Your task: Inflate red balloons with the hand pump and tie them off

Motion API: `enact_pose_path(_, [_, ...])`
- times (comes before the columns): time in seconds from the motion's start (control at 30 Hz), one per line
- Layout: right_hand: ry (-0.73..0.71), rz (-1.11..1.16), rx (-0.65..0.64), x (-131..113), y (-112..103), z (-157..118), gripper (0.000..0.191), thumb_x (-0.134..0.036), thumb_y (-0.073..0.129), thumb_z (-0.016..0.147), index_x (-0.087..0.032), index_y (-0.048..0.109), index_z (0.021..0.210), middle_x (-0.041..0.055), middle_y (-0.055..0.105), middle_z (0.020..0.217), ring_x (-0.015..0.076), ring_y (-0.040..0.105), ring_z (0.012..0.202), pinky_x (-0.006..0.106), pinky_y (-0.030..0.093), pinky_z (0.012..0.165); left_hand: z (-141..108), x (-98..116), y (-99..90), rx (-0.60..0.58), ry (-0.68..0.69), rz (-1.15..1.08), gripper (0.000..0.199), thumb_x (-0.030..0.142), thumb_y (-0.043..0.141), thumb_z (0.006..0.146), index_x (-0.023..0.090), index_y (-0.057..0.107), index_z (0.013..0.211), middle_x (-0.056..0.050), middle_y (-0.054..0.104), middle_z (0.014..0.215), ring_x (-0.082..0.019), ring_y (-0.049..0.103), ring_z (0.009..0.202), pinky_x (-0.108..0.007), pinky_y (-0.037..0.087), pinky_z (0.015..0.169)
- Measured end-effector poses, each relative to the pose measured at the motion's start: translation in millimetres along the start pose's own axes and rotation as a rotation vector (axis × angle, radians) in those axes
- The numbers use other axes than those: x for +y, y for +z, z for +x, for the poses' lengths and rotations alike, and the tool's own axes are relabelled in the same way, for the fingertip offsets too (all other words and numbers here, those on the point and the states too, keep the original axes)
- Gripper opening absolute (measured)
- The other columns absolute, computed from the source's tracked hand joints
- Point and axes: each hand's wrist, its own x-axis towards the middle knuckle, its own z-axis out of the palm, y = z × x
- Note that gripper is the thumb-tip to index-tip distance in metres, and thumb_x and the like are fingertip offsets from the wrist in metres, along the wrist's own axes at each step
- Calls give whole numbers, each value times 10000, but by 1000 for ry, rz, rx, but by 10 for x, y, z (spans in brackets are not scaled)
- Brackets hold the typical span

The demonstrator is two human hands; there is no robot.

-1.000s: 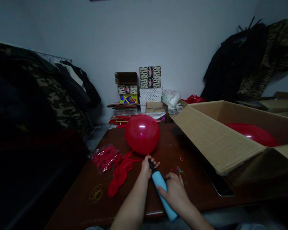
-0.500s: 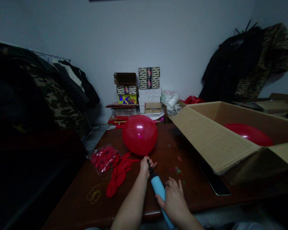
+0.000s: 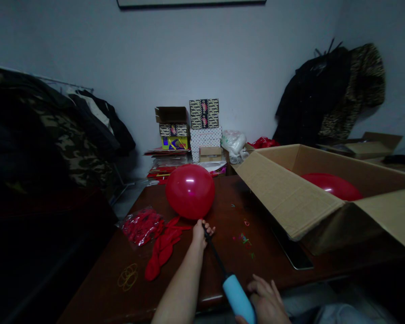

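A round red balloon stands inflated above the brown table, its neck at the fingers of my left hand. Those fingers are closed round the balloon's neck and the pump's black tip. The black rod of the hand pump runs down to its light blue barrel. Around that barrel lies my right hand, thumb on the near side and fingers on the far side. Left of my left hand are limp red balloons and a clear bag of red balloons.
An open cardboard box with a red balloon inside sits at the right, a dark phone beside it. Yellow rubber bands lie front left; small coloured bits are mid-table. Stacked boxes stand behind.
My right hand has drawn the blue barrel down and to the right, so more black rod shows. My left hand stays at the balloon's neck. The whole view has shifted slightly.
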Motion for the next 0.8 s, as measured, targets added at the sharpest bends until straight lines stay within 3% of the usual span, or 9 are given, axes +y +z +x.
enact_pose_path(0.2, [13, 28, 48, -136, -56, 67, 470, -553, 507, 704, -168, 654, 931, 126, 516, 1232, 348, 301, 1263, 551, 89, 1051, -7, 42, -13, -24, 16, -27, 187, 280, 430, 820, 198, 367, 664, 92, 343, 468, -50, 319, 339, -341, 510, 645])
enact_pose_path(0.33, [40, 36, 166, -284, -132, 184, 404, -495, 489, 729, -166, 656, 894, 116, 532, 1204, 318, 331, 1245, 491, 91, 1066, -18, 49, -20, -21, 26, -39, 179, 285, 421, 831, 197, 379, 681, 85, 364, 478, -56, 342, 354, -368, 515, 679])
enact_pose_path(0.53, [56, 45, 287, -529, -265, 644, 400, -470, 476, 737, -148, 655, 891, 114, 555, 1158, 301, 380, 1201, 423, 154, 1057, -11, 9, -40, -74, -21, -39, 169, 295, 422, 828, 198, 385, 696, 73, 393, 486, -69, 370, 376, -398, 518, 692])
enact_pose_path(0.67, [88, 35, 300, -618, -192, 961, 457, -453, 475, 731, -110, 625, 994, 133, 559, 1148, 298, 379, 1200, 421, 174, 1046, 3, -12, -114, -64, -54, -15, 154, 297, 428, 822, 201, 389, 708, 65, 414, 492, -90, 432, 413, -403, 518, 686])
enact_pose_path(0.8, [75, 38, 303, -635, -53, 1045, 451, -463, 469, 736, -118, 627, 980, 128, 559, 1143, 301, 370, 1204, 456, 143, 1051, 33, -24, -184, -25, 2, 10, 160, 289, 420, 821, 200, 382, 693, 82, 394, 468, -66, 358, 355, -388, 517, 685])
